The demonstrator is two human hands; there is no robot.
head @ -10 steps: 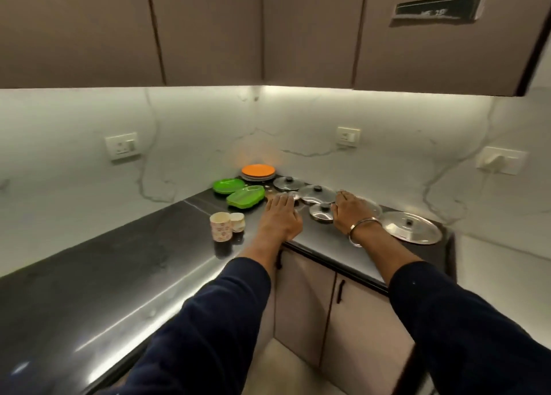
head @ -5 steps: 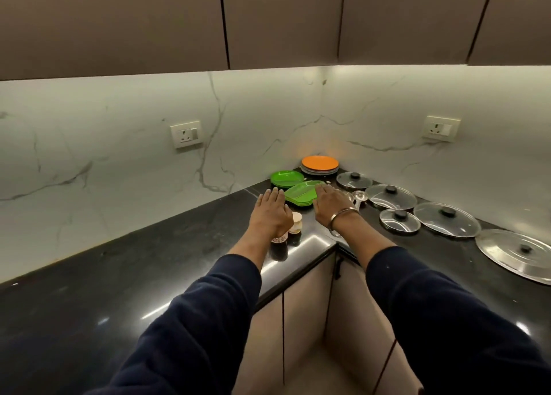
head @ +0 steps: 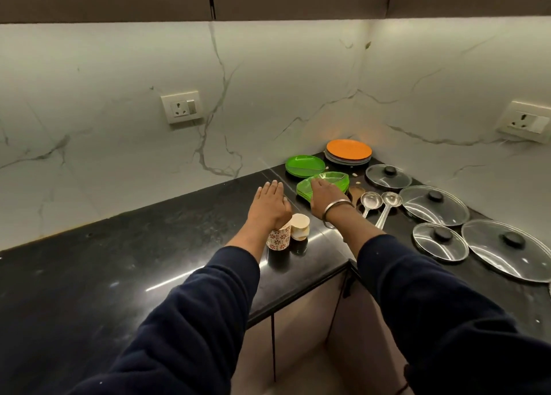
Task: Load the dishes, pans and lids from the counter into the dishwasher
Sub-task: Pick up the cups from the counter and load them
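Head view: in the black stone bench's far corner, the right hand lays straight fingers on the stacked green plastic trays. They look light, stiff and slick, best taken by the rims. The left hand hovers flat, holding nothing. Since half a second ago, the hands are barely changed.

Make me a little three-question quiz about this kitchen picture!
1. True or false: the orange plate tops the stack in the corner.
2. How many glass lids lie on the counter?
3. Which hand reaches onto the green plates? A) left hand B) right hand

Key: 1. True. 2. Four: one by the orange plate, one beside the ladles, a small one in front, and the biggest at the right. 3. B.
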